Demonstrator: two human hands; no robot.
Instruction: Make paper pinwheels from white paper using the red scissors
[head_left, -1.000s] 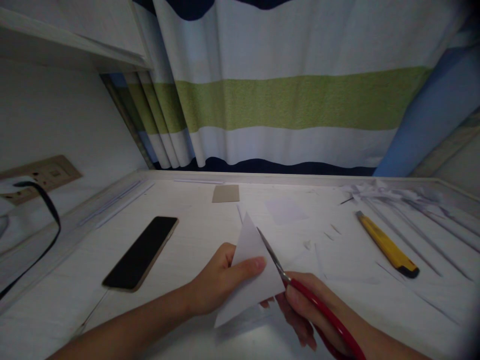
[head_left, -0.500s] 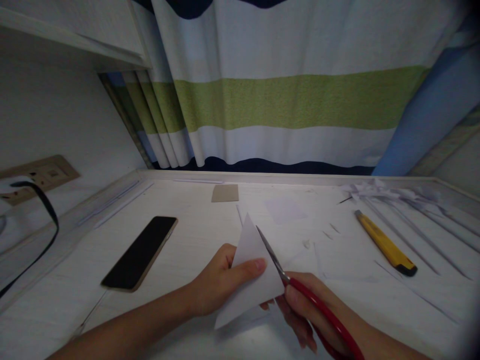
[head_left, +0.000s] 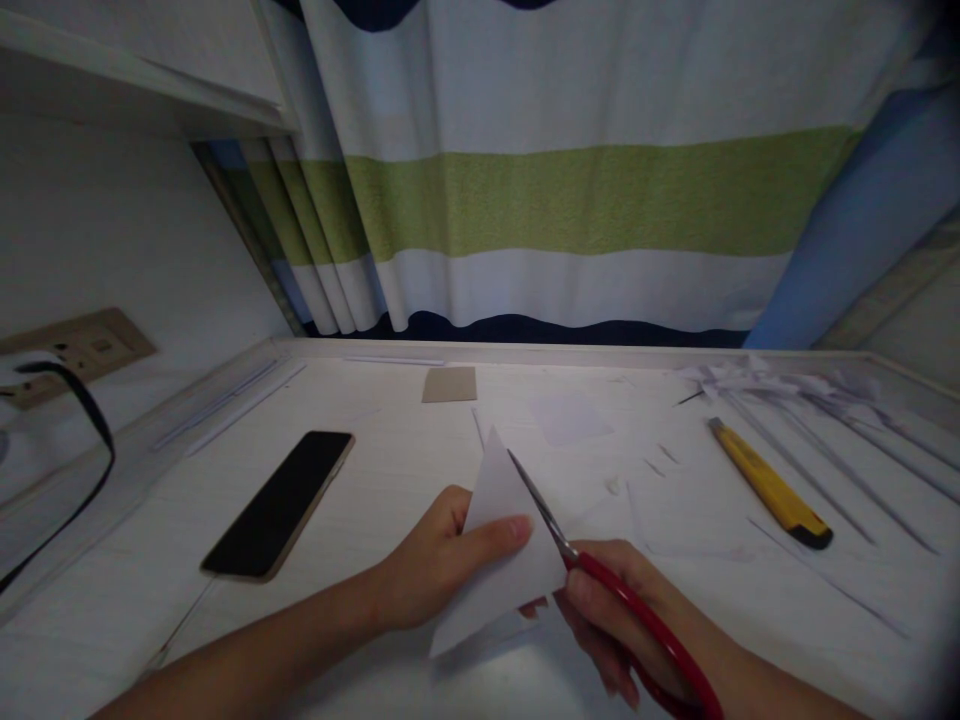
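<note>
A white piece of paper [head_left: 504, 590], triangular in outline, is pinched in my left hand [head_left: 442, 560], with the thumb lying across its face and the other fingers behind it. My right hand [head_left: 622, 600] is wrapped around the red handles of a pair of scissors [head_left: 645, 607]. The metal blades lie along the paper's right edge and point up and away from me. They look closed or nearly so, and whether paper sits between them I cannot tell. Part of my right hand's fingers hangs below the handles.
A black phone [head_left: 279, 505] lies to the left. A yellow utility knife [head_left: 772, 485] rests on the right, beside long rolled paper sticks [head_left: 855, 480] with crumpled white tops. A grey-brown card square [head_left: 450, 385] and a pale paper square [head_left: 571, 417] lie towards the back of the white table [head_left: 390, 450].
Both hands and the paper stay almost in place. The scissors have shifted very slightly left along the paper's edge. The camera view has moved a little.
</note>
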